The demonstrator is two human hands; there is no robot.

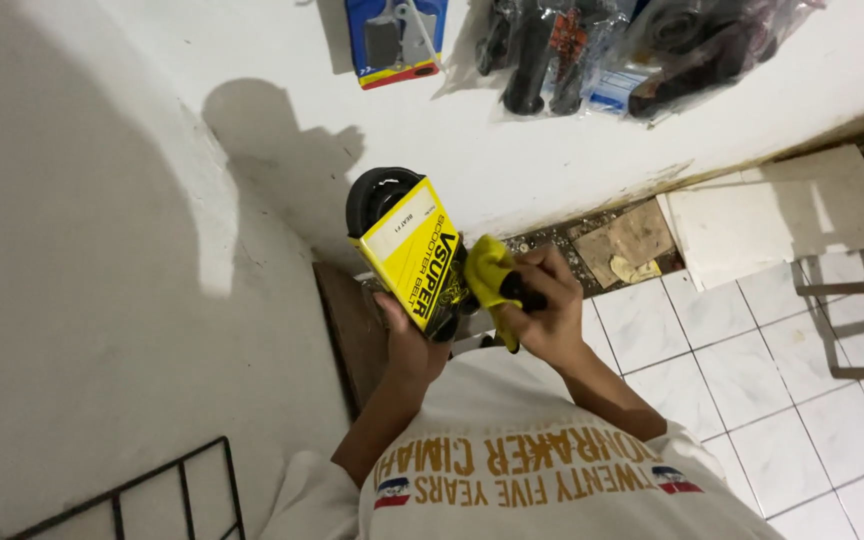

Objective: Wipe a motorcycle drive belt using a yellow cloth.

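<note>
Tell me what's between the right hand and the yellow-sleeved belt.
In the head view, a yellow cloth sits between the right hand and the yellow-sleeved belt.

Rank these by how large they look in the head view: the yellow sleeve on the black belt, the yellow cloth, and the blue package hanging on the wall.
1. yellow sleeve, largest, though it is nearest the camera.
2. blue package, cut by the frame edge, so unsure.
3. yellow cloth, smallest, bunched in the right hand.

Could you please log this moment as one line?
left hand: holds yellow belt pack | right hand: presses yellow cloth on pack | setting: white wall
</note>
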